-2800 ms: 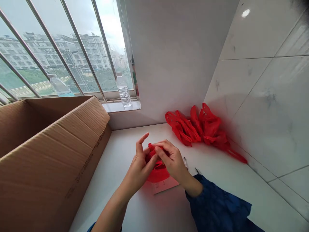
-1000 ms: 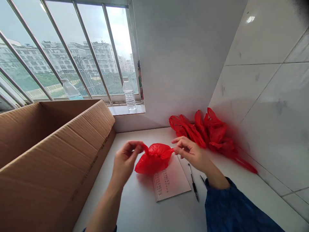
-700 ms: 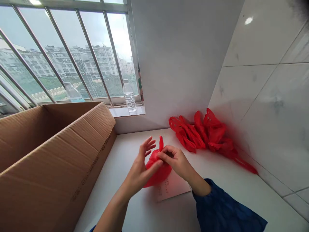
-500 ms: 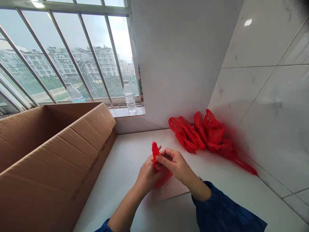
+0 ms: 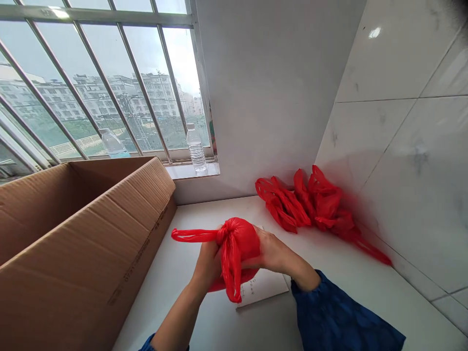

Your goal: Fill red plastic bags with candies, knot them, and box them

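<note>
Your left hand (image 5: 206, 265) and right hand (image 5: 272, 253) clasp the red bag (image 5: 241, 239) between them above the tabletop (image 5: 351, 273). Its tail (image 5: 190, 235), upright half a second ago, now stretches leftward past your left grip.

White counter (image 5: 347, 292): carton (image 5: 91, 253), paper (image 5: 263, 287), bags (image 5: 310, 200)

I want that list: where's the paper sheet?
In the head view, centre low, the sheet lies on the counter beneath the red bag held by the left hand and right hand.

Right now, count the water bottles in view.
2. The first bottle stands at the right end of the windowsill; the second bottle is further left, its base hidden behind the cardboard box.
</note>
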A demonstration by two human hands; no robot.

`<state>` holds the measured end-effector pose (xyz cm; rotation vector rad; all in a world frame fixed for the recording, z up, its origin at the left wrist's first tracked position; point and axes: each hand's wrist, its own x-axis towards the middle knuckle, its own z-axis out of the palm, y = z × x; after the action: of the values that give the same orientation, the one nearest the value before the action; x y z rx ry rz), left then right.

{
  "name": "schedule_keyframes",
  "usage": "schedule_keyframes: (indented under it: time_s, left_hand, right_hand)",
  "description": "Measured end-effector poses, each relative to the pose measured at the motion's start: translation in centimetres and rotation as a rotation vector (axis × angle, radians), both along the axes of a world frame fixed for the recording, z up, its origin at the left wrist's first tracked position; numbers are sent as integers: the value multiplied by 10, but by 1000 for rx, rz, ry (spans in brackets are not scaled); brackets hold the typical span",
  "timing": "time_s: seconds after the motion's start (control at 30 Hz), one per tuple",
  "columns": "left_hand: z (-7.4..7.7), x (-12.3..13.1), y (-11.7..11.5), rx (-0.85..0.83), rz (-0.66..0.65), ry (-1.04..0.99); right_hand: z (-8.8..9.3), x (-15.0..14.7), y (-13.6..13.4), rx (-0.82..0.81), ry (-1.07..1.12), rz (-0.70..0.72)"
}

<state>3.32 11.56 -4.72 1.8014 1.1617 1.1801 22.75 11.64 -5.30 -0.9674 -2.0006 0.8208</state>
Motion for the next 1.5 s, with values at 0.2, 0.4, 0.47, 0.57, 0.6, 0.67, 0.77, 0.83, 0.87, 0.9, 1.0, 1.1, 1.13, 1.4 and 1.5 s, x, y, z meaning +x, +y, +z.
schedule_keyframes:
  time_s: [0.2, 0.4, 0.47, 0.57, 0.6, 0.67, 0.77, 0.83, 0.87, 0.9, 1.0, 1.1, 1.13, 1.4, 1.5]
  left_hand:
    - [4, 3, -3, -32, 8, -28]
    - [5, 7, -7, -60, -18, -48]
    - [4, 6, -7, -61, -18, -45]
    - [1, 6, -6, -60, -9, -34]
    - [0, 7, -5, -60, -11, -30]
    - [0, 6, -4, -59, -30, -24]
    - [2, -1, 2, -53, -89, -11]
    - [1, -11, 7, -51, -108, 53]
    - [-1, -17, 11, -56, -103, 110]
    - [-3, -23, 14, -66, -105, 185]
    - [-18, -33, 23, -71, -193, 400]
    - [-39, -25, 28, -4, -205, 395]
    - [-46, -20, 29, 22, -176, 375]
    - [-91, 3, 32, 91, -158, 516]
    - [-99, 1, 35, 103, -151, 565]
  right_hand:
    - [5, -6, -6, -58, -54, 65]
    - [-2, -11, -5, -61, -96, 87]
    - [-3, -12, -5, -51, -106, 86]
    - [-4, -13, -5, -31, -125, 85]
    - [-4, -13, -5, -21, -132, 81]
    - [-6, -13, -3, 7, -144, 56]
    - [-11, -11, 0, 57, -163, -53]
    - [-17, -8, 2, 51, -224, -123]
    - [-20, -7, 3, 31, -275, -152]
    - [-24, -7, 4, 8, -331, -179]
    - [-35, -10, 8, -12, -436, -244]
    - [-46, -19, 12, 6, -434, -217]
    - [-51, -23, 13, 3, -440, -192]
    - [-94, -37, 25, 10, -526, -201]
    - [-102, -37, 30, 20, -522, -220]
